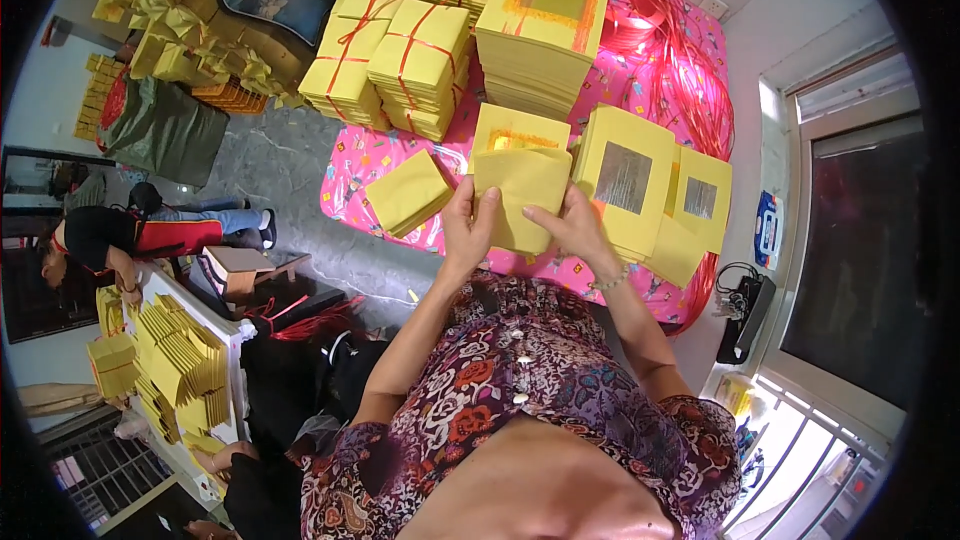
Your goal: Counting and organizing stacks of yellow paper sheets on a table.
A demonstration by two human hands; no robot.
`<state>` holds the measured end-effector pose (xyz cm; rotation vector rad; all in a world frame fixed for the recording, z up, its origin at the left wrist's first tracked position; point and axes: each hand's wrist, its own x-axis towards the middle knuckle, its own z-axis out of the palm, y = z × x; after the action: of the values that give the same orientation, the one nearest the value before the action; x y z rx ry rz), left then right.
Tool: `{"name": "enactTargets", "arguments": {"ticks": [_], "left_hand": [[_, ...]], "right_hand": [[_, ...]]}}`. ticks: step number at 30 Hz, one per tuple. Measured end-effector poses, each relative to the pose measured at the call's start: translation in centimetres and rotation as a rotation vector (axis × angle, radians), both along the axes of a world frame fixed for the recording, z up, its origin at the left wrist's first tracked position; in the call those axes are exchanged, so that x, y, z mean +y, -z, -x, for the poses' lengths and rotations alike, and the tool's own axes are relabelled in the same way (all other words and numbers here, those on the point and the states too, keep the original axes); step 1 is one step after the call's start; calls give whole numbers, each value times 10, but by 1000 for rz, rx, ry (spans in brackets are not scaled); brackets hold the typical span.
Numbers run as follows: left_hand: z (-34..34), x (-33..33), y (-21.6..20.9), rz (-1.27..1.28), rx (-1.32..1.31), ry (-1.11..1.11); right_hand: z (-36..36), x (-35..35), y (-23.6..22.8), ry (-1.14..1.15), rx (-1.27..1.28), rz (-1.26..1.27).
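Note:
In front of my chest I hold a sheaf of yellow paper (pixel 520 180) upright. My left hand (pixel 470 224) pinches its left edge, thumb in front and fingers behind. My right hand (pixel 578 228) is closed on the right edge, its thumb lying across the face. Just beyond, partly covered by the sheaf, is yellow paper with an orange printed frame (pixel 520 124). A small pile of plain yellow paper (pixel 410 192) lies left of my hands. To the right are a stack of yellow sheets with a silver foil square (pixel 622 180) and a lower foil-square stack (pixel 700 202).
The pink patterned tabletop (pixel 345 175) carries a tall yellow paper stack (pixel 540 60), bundles tied with red ribbon (pixel 415 65) and loose red ribbons (pixel 660 50). At left, a person (pixel 110 235) stands by a white table with yellow paper bundles (pixel 180 350). A window (pixel 850 240) is right.

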<state>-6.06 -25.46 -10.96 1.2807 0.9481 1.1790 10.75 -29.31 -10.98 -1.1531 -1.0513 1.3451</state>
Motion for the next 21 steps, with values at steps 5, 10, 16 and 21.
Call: {"name": "enactTargets", "arguments": {"ticks": [5,10,16,21], "left_hand": [[7,0,-24,52,-73,14],[12,-2,-37,167,-119,66],[21,-4,-37,147,-104,68],[26,-5,-35,143,-81,106]], "right_hand": [[-2,8,-22,114,82,-112],[3,10,-31,141,72,-101],[3,15,-30,213,110,-92],[-1,19,-25,225,49,-152]]}}
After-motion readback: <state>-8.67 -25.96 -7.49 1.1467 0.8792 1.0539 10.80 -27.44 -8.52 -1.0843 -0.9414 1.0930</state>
